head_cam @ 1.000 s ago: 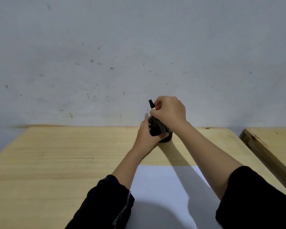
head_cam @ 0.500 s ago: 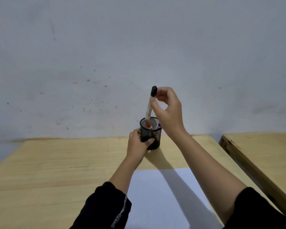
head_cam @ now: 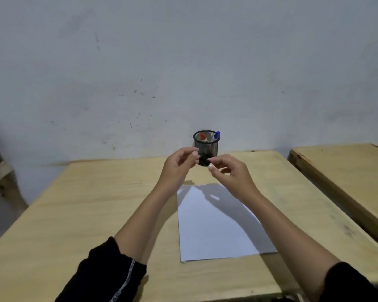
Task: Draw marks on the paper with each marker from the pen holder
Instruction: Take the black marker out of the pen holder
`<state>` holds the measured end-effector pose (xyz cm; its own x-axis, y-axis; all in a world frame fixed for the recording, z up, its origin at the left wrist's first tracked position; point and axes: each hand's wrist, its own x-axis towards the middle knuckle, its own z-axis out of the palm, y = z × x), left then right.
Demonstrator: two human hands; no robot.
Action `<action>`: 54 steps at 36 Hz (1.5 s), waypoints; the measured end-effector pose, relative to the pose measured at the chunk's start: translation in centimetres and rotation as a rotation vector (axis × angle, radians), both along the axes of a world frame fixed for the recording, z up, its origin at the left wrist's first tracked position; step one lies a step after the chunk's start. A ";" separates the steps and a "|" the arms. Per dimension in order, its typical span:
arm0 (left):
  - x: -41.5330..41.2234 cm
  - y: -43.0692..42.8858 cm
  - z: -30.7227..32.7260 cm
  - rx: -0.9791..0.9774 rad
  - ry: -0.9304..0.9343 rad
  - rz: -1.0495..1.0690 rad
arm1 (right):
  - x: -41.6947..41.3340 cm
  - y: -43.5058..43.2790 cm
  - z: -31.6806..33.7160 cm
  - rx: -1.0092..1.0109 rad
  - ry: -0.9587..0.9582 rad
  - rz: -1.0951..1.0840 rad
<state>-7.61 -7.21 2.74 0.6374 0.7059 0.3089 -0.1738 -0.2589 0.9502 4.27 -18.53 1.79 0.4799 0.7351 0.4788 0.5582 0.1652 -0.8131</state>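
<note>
i have both hands raised over the far end of the wooden table [head_cam: 79,214], in front of the black mesh pen holder [head_cam: 206,142] that stands at the table's far edge by the wall [head_cam: 183,51]. my right hand [head_cam: 231,173] pinches a black-capped marker [head_cam: 206,161] between thumb and fingertips, its white barrel mostly hidden in my grip and the black cap pointing left toward my other hand. my left hand [head_cam: 179,166] is just beside the cap with fingers curled and thumb and forefinger drawn together; i cannot tell whether they touch the cap. inside the holder a red-capped marker [head_cam: 202,136] leans on the left side and a blue-capped marker [head_cam: 216,134] pokes over the rim on the right. the white paper [head_cam: 214,232] lies flat on the table nearer to me, below my hands, with their shadows across its far part. a second wooden table [head_cam: 347,171] stands to the right, apart from mine.
</note>
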 end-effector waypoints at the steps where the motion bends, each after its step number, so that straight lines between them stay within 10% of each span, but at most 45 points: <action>1: -0.4 -0.3 -0.2 0.041 0.033 -0.021 | -0.2 -0.3 -0.2 -0.021 -0.006 0.008; 15: -3.7 -1.9 -0.5 0.087 0.026 0.087 | -0.4 -2.8 1.5 -0.271 -0.072 0.111; 29: -3.3 -3.2 -0.8 -0.203 -0.170 0.121 | -2.5 -2.6 0.8 0.257 0.879 0.184; 54: -7.1 4.7 -2.6 0.026 0.398 0.233 | -1.5 1.2 0.8 0.283 0.844 0.148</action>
<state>-14.74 -2.56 0.10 0.5355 0.8395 0.0919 0.2687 -0.2726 0.9239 2.81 -17.34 2.58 0.6635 0.7255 0.1829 -0.2486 0.4442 -0.8607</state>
